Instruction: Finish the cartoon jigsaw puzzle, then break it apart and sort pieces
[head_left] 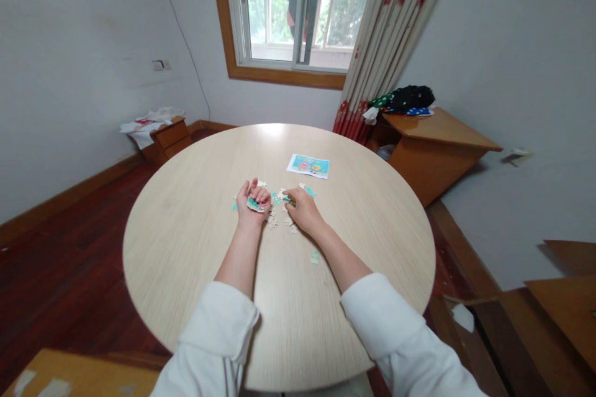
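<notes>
Centre of frame, we see the left hand [252, 199] palm up, fingers curled, holding coloured puzzle pieces [256, 205]. Just right of it, the right hand [304, 209] has fingertips down by scattered pieces [272, 222] on the round table [186, 254]; pinching one, we can't tell. Picture sheet [309, 166] lies above.

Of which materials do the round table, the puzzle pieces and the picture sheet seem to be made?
Round table: wood or laminate, satin; fine grain, soft glare. Puzzle pieces: probably cardboard, matte; flat, plain pale faces. Picture sheet: likely paper, thin and white-edged; its finish is unclear.
</notes>
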Action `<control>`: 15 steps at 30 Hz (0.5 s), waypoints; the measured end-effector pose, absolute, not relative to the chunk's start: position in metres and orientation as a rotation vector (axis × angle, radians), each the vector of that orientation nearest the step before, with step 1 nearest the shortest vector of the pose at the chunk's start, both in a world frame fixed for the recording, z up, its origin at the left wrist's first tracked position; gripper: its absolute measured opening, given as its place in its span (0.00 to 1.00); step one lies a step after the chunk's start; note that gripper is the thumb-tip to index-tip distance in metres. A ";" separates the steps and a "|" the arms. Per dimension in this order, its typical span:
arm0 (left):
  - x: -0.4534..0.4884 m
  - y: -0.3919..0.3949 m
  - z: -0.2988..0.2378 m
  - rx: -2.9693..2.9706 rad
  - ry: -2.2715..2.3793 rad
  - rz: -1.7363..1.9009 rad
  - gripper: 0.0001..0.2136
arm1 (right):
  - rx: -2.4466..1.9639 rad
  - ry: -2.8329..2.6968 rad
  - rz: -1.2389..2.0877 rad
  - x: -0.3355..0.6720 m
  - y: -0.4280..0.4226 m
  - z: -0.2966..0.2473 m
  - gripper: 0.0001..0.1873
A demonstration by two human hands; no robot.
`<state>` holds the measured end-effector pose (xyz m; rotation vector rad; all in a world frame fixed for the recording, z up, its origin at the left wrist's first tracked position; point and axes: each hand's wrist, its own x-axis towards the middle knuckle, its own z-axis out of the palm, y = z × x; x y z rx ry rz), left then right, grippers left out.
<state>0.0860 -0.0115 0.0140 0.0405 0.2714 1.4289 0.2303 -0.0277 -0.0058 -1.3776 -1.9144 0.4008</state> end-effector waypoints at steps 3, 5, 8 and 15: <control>0.085 -0.012 0.013 0.107 0.273 1.409 0.22 | -1.266 -1.821 0.461 0.229 -0.028 -0.004 0.17; 0.085 -0.012 0.013 0.129 0.276 1.409 0.23 | -1.195 -1.731 0.495 0.229 -0.030 -0.001 0.16; 0.085 -0.014 0.014 0.133 0.287 1.415 0.23 | -1.135 -1.589 0.529 0.228 -0.033 0.005 0.13; 0.087 -0.017 0.018 0.101 0.317 1.430 0.22 | -1.137 -1.423 0.577 0.229 -0.036 0.009 0.10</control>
